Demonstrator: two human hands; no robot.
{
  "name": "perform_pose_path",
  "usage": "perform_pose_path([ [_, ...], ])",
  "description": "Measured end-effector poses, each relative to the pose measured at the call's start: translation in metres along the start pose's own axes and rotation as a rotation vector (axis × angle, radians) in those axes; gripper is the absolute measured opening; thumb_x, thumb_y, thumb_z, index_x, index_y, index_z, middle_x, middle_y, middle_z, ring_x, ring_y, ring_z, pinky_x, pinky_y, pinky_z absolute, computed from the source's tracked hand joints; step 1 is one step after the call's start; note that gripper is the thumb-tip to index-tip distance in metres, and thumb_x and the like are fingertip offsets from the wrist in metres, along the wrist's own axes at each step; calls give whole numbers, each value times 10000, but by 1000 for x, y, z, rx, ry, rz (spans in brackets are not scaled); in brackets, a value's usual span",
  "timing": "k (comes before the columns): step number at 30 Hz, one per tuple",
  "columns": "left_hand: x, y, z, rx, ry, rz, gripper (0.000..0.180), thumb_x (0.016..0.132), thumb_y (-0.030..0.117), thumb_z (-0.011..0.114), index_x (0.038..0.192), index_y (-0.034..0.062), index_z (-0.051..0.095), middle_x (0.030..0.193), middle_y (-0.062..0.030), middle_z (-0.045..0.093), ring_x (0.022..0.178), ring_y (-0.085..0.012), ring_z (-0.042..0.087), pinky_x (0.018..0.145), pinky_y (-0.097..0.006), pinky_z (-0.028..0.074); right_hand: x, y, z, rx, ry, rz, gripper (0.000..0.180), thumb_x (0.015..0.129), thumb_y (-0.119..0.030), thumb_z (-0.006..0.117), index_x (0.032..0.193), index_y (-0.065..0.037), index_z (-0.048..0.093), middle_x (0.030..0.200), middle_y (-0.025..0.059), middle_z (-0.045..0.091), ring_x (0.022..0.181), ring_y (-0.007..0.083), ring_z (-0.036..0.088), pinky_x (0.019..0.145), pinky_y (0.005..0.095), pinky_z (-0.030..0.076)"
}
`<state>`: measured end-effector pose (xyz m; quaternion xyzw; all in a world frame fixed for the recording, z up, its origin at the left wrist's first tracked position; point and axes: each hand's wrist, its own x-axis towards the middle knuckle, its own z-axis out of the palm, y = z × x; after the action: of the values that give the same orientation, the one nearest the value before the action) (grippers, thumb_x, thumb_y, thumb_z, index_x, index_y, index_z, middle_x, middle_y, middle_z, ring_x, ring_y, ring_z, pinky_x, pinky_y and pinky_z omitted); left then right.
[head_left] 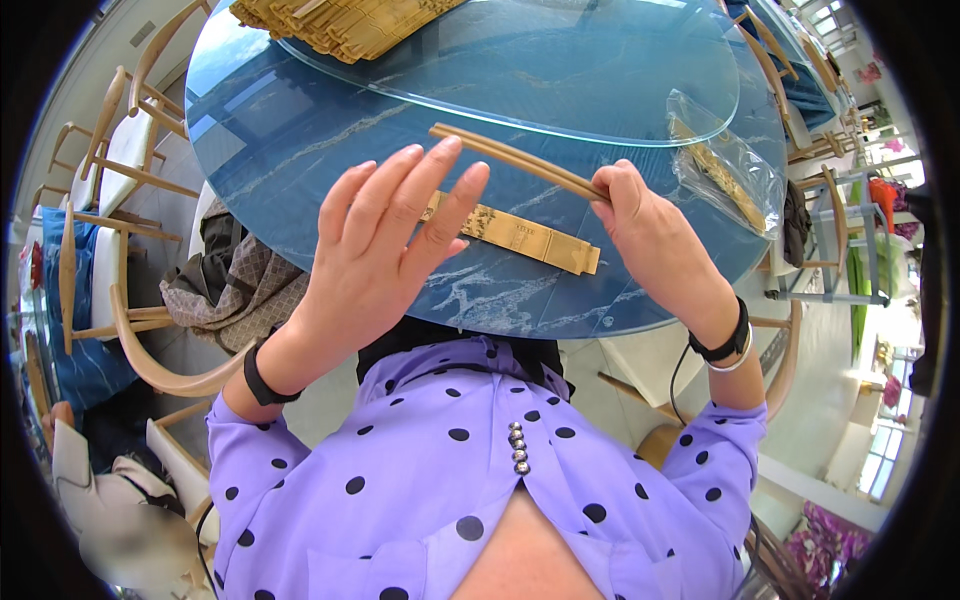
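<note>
My right hand grips a pair of wooden chopsticks by one end, and they point up and to the left above the table. Just beside their far tips is my left hand, its fingers stretched and spread, with nothing in it that I can see. On the blue marbled table below lies a flat gold paper chopstick sleeve with dark print. Its left end is partly hidden behind my left fingers. Whether the fingertips touch the chopsticks, I cannot tell.
A pile of gold sleeves sits at the table's far left. A glass turntable covers the far side. At right lies a clear plastic bag with a gold packet inside. A chair with a patterned bag stands at left.
</note>
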<state>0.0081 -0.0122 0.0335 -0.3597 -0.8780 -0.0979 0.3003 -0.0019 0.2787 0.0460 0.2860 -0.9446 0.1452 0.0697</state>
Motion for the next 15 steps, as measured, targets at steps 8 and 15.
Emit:
perform_pose_path([
  [8, -10, 23, 24, -282, -238, 268, 197, 880, 215, 674, 927, 50, 578, 790, -29, 505, 782, -189, 524, 744, -319, 443, -73, -59, 7, 351, -130, 185, 187, 958, -152, 647, 1017, -14, 535, 891, 132, 565, 708, 330, 613, 597, 405, 483],
  [15, 28, 30, 46, -424, -124, 32, 517, 819, 253, 754, 1214, -30, 577, 1068, -94, 558, 1073, -244, 523, 979, -373, 432, -95, -47, 29, 407, 59, 567, 204, 1006, -216, 597, 1023, -13, 578, 824, 160, 612, 701, 361, 589, 603, 402, 457],
])
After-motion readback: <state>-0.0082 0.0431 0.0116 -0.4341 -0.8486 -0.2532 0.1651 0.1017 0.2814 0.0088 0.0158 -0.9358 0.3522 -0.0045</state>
